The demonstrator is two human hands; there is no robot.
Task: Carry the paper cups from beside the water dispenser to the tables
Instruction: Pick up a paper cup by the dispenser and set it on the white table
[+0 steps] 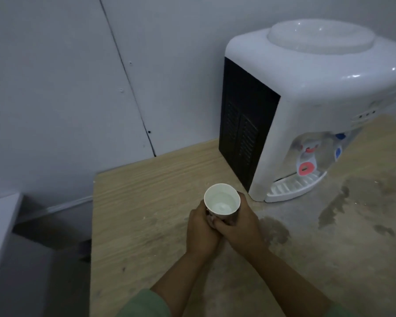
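Observation:
A white paper cup [222, 200] is upright above the wooden table [146, 202], just left of the water dispenser [306, 106]. My left hand [200, 232] wraps its left side and my right hand [240, 227] wraps its right side, fingers meeting under it. The cup's inside is pale and looks to hold a little liquid; its lower wall is hidden by my fingers. I cannot tell whether the cup rests on the table or is lifted.
The dispenser has a black vented side panel [242, 133], red and blue taps and a white drip tray [293, 186]. Wet stains [334, 207] mark the tabletop on the right. Grey walls stand behind, and the table's left edge drops to a dark floor with a white box [0, 225].

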